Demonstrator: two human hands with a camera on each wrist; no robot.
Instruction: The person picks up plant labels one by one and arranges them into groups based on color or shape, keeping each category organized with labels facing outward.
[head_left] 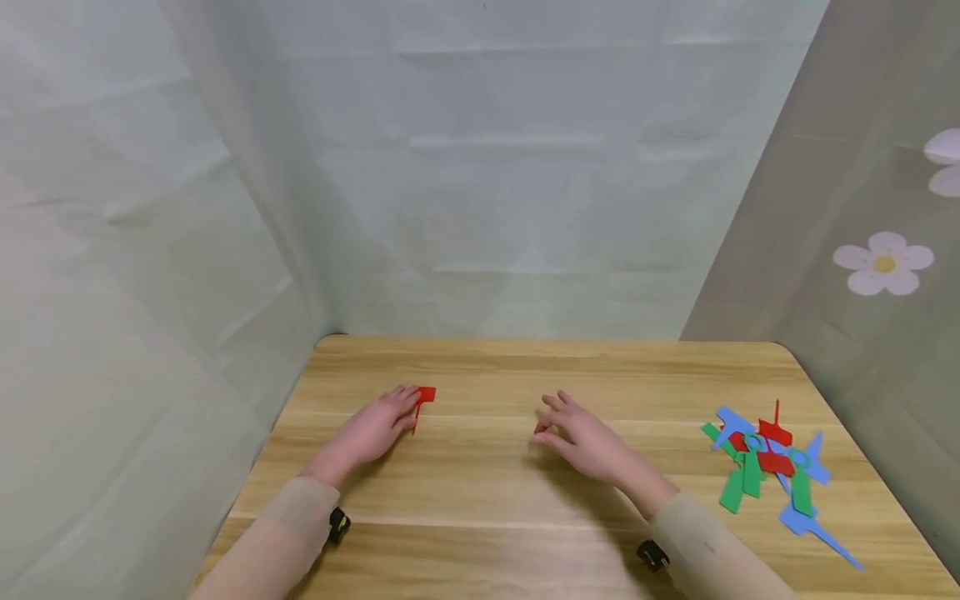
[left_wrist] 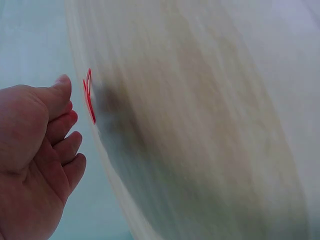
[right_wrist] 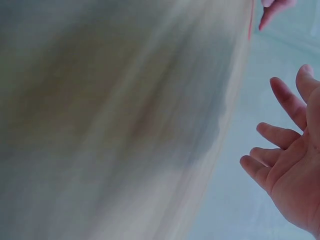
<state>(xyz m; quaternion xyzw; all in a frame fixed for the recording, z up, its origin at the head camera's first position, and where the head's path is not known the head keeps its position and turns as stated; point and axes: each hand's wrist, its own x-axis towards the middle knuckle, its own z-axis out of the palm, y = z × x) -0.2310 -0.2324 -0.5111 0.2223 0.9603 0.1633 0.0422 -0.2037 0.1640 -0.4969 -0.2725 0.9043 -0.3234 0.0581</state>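
A flat red T-shaped plant label lies on the wooden table, partly covered by my left hand in the head view. From the left wrist, the same red label appears on the tabletop just beyond the fingertips, with a narrow gap between. The left hand has loosely bent fingers and grips nothing. My right hand hovers over the table's middle, thumb and fingers spread apart. Nothing is in the right hand in its wrist view.
At the table's right side lies a loose pile of flat pieces: blue T-shaped labels, red labels and green tags with rings. Pale cloth hangs behind the table and at both sides.
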